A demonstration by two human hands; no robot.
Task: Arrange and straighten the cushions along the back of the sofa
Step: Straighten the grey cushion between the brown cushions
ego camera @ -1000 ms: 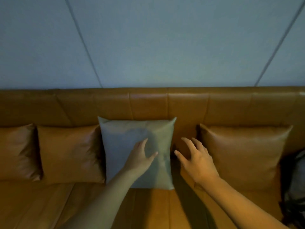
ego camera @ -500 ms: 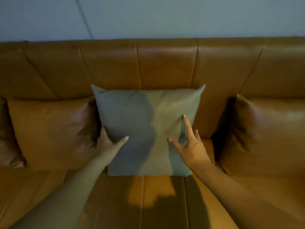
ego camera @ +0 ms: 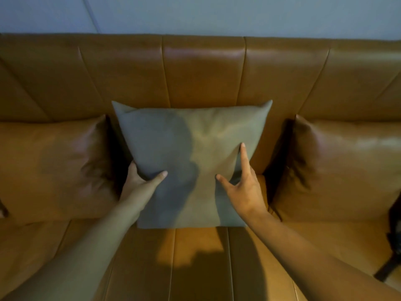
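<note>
A grey-green square cushion (ego camera: 195, 135) stands upright against the brown leather sofa back (ego camera: 204, 72), in the middle. My left hand (ego camera: 141, 183) grips its lower left edge, thumb on the front and fingers behind. My right hand (ego camera: 243, 190) holds its lower right edge, with index finger and thumb spread on the front and the other fingers curled round the side. A brown leather cushion (ego camera: 54, 170) leans to its left and another brown cushion (ego camera: 347, 170) to its right, each with a dark gap between it and the grey one.
The sofa seat (ego camera: 195, 268) runs under my forearms. A dark object with a strap (ego camera: 393, 235) lies at the far right edge of the seat. A pale wall (ego camera: 217, 14) rises behind the sofa back.
Both hands have gone from hovering in front of the grey cushion to holding its lower edges. I have leaned closer, and the cushion sits a little away from the left brown cushion.
</note>
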